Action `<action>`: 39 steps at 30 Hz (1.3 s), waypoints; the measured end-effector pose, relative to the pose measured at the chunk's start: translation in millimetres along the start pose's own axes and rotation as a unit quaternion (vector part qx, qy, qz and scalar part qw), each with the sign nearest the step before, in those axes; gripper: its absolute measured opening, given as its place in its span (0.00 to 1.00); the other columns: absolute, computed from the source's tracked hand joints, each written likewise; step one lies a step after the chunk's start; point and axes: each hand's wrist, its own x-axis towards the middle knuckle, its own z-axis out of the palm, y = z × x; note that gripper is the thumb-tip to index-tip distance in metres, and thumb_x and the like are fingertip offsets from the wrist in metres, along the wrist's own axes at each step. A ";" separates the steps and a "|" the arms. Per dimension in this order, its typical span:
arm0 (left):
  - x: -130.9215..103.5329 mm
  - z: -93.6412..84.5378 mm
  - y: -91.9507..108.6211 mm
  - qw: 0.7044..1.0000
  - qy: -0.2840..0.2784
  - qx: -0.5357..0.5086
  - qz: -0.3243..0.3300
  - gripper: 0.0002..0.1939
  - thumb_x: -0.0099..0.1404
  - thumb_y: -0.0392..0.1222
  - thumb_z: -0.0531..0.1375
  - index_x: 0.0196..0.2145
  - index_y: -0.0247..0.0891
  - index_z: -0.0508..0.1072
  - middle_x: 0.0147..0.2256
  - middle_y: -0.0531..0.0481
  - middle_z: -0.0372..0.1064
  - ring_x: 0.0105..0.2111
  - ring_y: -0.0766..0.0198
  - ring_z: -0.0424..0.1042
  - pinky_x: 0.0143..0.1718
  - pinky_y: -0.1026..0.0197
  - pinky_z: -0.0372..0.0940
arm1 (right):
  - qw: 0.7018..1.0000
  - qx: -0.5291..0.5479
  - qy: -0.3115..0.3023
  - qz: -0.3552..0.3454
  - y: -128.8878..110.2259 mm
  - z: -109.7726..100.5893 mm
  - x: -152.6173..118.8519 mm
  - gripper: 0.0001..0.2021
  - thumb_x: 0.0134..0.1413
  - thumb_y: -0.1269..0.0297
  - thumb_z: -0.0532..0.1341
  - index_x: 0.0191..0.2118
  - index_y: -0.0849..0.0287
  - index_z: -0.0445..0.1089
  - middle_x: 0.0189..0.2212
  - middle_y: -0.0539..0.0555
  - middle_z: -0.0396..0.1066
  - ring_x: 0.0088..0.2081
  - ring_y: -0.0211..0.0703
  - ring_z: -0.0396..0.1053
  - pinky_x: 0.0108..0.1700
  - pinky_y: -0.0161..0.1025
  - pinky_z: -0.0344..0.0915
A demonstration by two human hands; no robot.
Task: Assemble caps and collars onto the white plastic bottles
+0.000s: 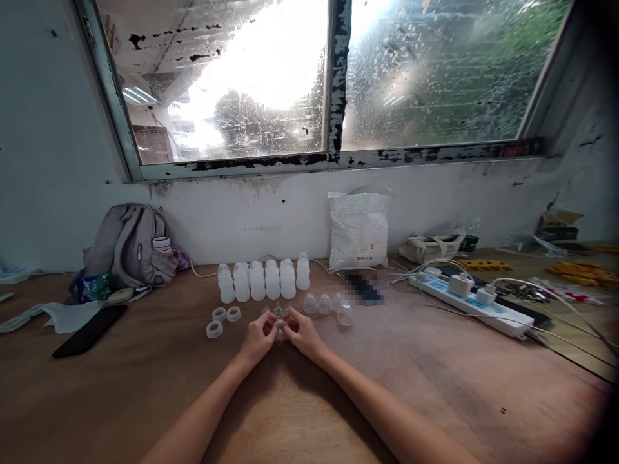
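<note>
My left hand (258, 336) and my right hand (302, 336) meet over the table, fingers pinched together on a small whitish bottle ring (281, 334). The fingers hide much of it, and I cannot tell whether a teat sits inside. Just beyond my fingertips are several clear teats (277, 310), partly covered by the hands. Left of my left hand lie three loose white bottle rings (214, 329). Several clear dome caps (344, 316) stand to the right of my right hand. Behind, several frosted baby bottles (258, 283) stand upright in a row, with clear caps on top.
A black phone (89, 331) lies at left before a grey backpack (133, 248). A white plastic bag (358, 229) leans on the wall. At right, a white power strip (474, 305) trails several cables. A blurred dark object (362, 287) lies behind the caps.
</note>
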 end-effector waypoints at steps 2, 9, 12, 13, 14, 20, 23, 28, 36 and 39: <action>0.1 0.0 -0.4 1.000 0.006 -0.006 0.001 0.06 0.54 0.38 0.53 0.32 0.37 0.65 0.24 0.54 0.66 0.22 0.70 0.64 0.25 0.69 0.58 | 1.000 0.013 0.001 -0.003 0.6 -0.2 -0.1 0.04 0.43 0.72 0.53 0.29 0.59 0.61 0.15 0.44 0.57 0.19 0.32 0.54 0.22 0.28 0.51; -1.4 0.7 2.2 0.999 0.012 0.045 0.002 0.05 0.50 0.33 0.53 0.28 0.38 0.64 0.19 0.58 0.59 0.20 0.71 0.60 0.24 0.69 0.55 | 1.000 -0.021 -0.017 -0.011 7.1 5.5 -1.8 0.08 0.38 0.75 0.52 0.29 0.58 0.60 0.17 0.44 0.60 0.20 0.32 0.57 0.23 0.28 0.52; -2.3 1.4 3.0 0.998 0.022 0.054 0.001 0.05 0.49 0.33 0.54 0.27 0.38 0.63 0.19 0.59 0.57 0.20 0.71 0.58 0.24 0.69 0.53 | 0.999 -0.036 -0.020 -0.029 7.4 5.9 -2.7 0.07 0.38 0.75 0.53 0.28 0.58 0.59 0.18 0.44 0.60 0.20 0.32 0.57 0.23 0.28 0.52; -2.7 1.5 3.1 0.998 0.023 0.051 0.001 0.05 0.49 0.33 0.54 0.27 0.38 0.63 0.19 0.59 0.57 0.20 0.71 0.58 0.24 0.69 0.53 | 0.998 -0.039 -0.020 -0.036 7.3 5.6 -2.9 0.07 0.39 0.74 0.53 0.28 0.58 0.59 0.18 0.44 0.60 0.20 0.32 0.57 0.23 0.28 0.52; -3.0 1.4 3.1 0.999 0.022 0.046 0.001 0.05 0.50 0.33 0.54 0.28 0.38 0.63 0.19 0.59 0.58 0.20 0.71 0.59 0.24 0.69 0.54 | 0.998 -0.041 -0.021 -0.042 7.3 5.3 -3.1 0.06 0.39 0.74 0.53 0.28 0.58 0.59 0.18 0.44 0.60 0.20 0.32 0.57 0.24 0.28 0.52; -3.5 -0.6 4.1 0.999 0.005 0.031 0.009 0.03 0.55 0.37 0.52 0.29 0.38 0.63 0.20 0.56 0.61 0.21 0.70 0.61 0.25 0.68 0.55 | 0.998 -0.056 -0.007 -0.032 8.8 5.2 -3.8 0.05 0.43 0.73 0.51 0.29 0.58 0.59 0.17 0.45 0.59 0.20 0.34 0.57 0.24 0.29 0.52; -3.0 -0.9 3.6 0.998 0.023 0.050 0.024 0.02 0.55 0.36 0.51 0.28 0.38 0.62 0.20 0.57 0.59 0.21 0.70 0.60 0.25 0.68 0.55 | 0.998 -0.053 -0.012 -0.034 7.7 5.1 -4.0 0.05 0.45 0.73 0.51 0.30 0.58 0.60 0.20 0.46 0.62 0.22 0.34 0.59 0.25 0.29 0.54; -1.5 -0.3 -1.2 0.998 0.034 0.059 0.014 0.02 0.54 0.36 0.52 0.29 0.38 0.62 0.21 0.56 0.61 0.22 0.69 0.62 0.25 0.68 0.55 | 0.998 -0.034 -0.024 -0.047 -1.0 1.3 -4.5 0.06 0.47 0.71 0.52 0.34 0.58 0.61 0.19 0.46 0.62 0.21 0.34 0.59 0.25 0.29 0.54; -1.6 -0.8 -4.5 0.991 0.034 0.124 -0.044 0.04 0.51 0.35 0.53 0.27 0.39 0.60 0.21 0.57 0.61 0.22 0.68 0.61 0.25 0.68 0.52 | 0.994 -0.040 -0.068 -0.078 -10.7 -0.3 -10.9 0.10 0.46 0.72 0.52 0.37 0.58 0.62 0.21 0.46 0.62 0.21 0.32 0.59 0.25 0.28 0.54; -1.7 -0.6 -4.6 0.989 0.030 0.137 -0.052 0.05 0.51 0.33 0.53 0.27 0.39 0.59 0.22 0.56 0.61 0.23 0.68 0.62 0.25 0.68 0.52 | 0.994 -0.043 -0.065 -0.080 -12.8 0.5 -12.1 0.09 0.46 0.72 0.52 0.36 0.58 0.62 0.20 0.46 0.63 0.21 0.33 0.60 0.26 0.29 0.55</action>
